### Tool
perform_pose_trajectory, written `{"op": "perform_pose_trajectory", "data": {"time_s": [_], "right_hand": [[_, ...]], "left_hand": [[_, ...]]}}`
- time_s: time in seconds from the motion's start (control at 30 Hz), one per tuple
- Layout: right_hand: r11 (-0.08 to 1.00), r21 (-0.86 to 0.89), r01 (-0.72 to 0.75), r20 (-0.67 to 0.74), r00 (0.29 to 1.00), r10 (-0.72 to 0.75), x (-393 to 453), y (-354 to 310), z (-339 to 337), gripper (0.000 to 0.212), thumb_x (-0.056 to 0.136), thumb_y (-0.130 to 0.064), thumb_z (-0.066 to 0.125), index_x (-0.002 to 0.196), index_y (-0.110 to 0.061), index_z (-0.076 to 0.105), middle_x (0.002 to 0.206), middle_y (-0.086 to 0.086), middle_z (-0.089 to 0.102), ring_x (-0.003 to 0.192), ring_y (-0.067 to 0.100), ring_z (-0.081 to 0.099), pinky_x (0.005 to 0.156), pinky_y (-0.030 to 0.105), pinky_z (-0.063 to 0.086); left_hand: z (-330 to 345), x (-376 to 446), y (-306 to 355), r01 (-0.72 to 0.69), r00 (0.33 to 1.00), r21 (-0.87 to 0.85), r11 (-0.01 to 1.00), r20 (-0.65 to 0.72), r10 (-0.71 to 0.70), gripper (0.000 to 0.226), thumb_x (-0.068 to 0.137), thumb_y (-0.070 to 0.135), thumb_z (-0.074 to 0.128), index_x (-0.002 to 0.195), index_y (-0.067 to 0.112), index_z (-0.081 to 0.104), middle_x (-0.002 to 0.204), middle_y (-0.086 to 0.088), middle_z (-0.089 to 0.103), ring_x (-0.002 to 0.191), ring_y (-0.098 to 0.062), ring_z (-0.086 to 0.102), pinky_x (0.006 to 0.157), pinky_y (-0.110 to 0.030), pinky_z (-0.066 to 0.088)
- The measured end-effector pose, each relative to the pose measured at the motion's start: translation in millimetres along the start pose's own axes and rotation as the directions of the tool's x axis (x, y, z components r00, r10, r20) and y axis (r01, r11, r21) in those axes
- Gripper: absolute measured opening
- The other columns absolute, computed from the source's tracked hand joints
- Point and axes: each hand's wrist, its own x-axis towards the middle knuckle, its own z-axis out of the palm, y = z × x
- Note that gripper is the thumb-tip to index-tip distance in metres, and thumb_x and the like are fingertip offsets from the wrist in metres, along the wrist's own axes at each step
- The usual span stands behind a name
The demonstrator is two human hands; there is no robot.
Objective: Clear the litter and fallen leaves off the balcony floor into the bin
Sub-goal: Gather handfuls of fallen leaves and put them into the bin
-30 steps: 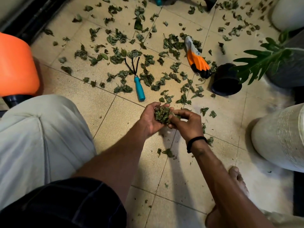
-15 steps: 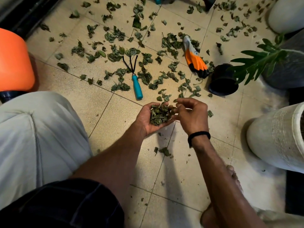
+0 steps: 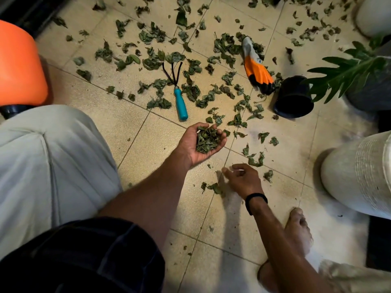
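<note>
A pale, speckled tiled floor fills the view, strewn across its far half with crumpled green fallen leaves. The left hand is turned palm up above the floor, its fingers curled into a cup round a heaped clump of gathered leaves. The right hand hangs low over the tiles nearer the body, apart from the left, its fingers loosely bent and holding nothing; a black band circles its wrist. Just beside its fingertips lies a small cluster of leaves on a tile seam, and a few more scraps lie just beyond the hand. Further out, among the litter, a small hand rake with a teal handle and dark prongs lies flat, prongs pointing away. To its right an orange and grey work glove lies on the leaves, its dark fingertips close to a black plastic pot tipped on its side. A green lobed plant frond reaches in above that pot. A large white ribbed pot stands at the right edge, and an orange rounded object sits at the left. The person's knee in light trousers fills the lower left, and a bare foot rests on the tiles at the lower right.
</note>
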Motion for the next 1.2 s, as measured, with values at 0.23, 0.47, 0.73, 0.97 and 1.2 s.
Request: {"op": "perform_pose_trajectory", "data": {"time_s": [0.23,0.47,0.73,0.97,1.2], "right_hand": [[0.888,-0.383,0.255,0.091,0.967,-0.238,-50.4,15.7,55.6,0.071,0.072,-0.061,0.082,0.128,-0.031,0.050,0.121,-0.003,0.038,0.098,0.016,0.055,0.084,0.030,0.054],[0.803,-0.337,0.492,0.074,0.864,-0.498,-41.1,21.6,71.6,0.010,0.093,-0.010,0.063,0.100,-0.012,0.069,0.103,0.005,0.058,0.085,0.019,0.057,0.072,0.026,0.046],[0.986,-0.040,0.164,-0.350,0.921,-0.168,18.2,27.5,-20.4,0.007,0.087,-0.011,0.074,0.087,-0.017,0.071,0.084,-0.002,0.071,0.080,0.016,0.067,0.079,0.034,0.060],[0.907,-0.400,0.129,-0.318,0.909,-0.269,64.3,61.5,-82.4,0.008,0.090,-0.007,0.067,0.094,-0.015,0.067,0.096,0.010,0.071,0.083,0.028,0.063,0.072,0.034,0.053],[0.808,-0.524,0.270,-0.094,0.924,-0.370,45.5,61.1,-53.0,0.037,0.102,-0.031,0.050,0.131,-0.012,0.063,0.129,0.017,0.052,0.115,0.036,0.053,0.091,0.038,0.048]], "left_hand": [[-3.9,2.2,2.6,-0.032,0.997,0.012,0.999,-0.074,0.033,0.023,0.095,0.020,0.048,0.085,0.007,0.065,0.087,-0.013,0.063,0.087,-0.029,0.066,0.090,-0.043,0.059],[-7.8,3.1,3.9,-0.036,0.996,0.033,0.999,-0.075,0.039,0.024,0.095,0.020,0.048,0.083,0.008,0.065,0.087,-0.012,0.064,0.086,-0.028,0.067,0.093,-0.043,0.058],[-0.9,9.1,-9.8,0.004,0.995,0.091,0.996,-0.099,0.005,0.016,0.092,0.019,0.053,0.088,0.009,0.066,0.089,-0.012,0.066,0.088,-0.028,0.067,0.105,-0.044,0.051],[-3.7,13.1,-19.4,0.048,0.991,0.133,0.990,-0.133,-0.030,0.022,0.096,0.022,0.051,0.089,0.009,0.067,0.090,-0.012,0.067,0.089,-0.028,0.068,0.103,-0.044,0.052],[0.8,20.1,-29.1,0.070,0.985,0.161,0.984,-0.165,-0.043,0.019,0.093,0.020,0.054,0.088,0.008,0.067,0.089,-0.012,0.067,0.089,-0.029,0.068,0.103,-0.045,0.053]]}}
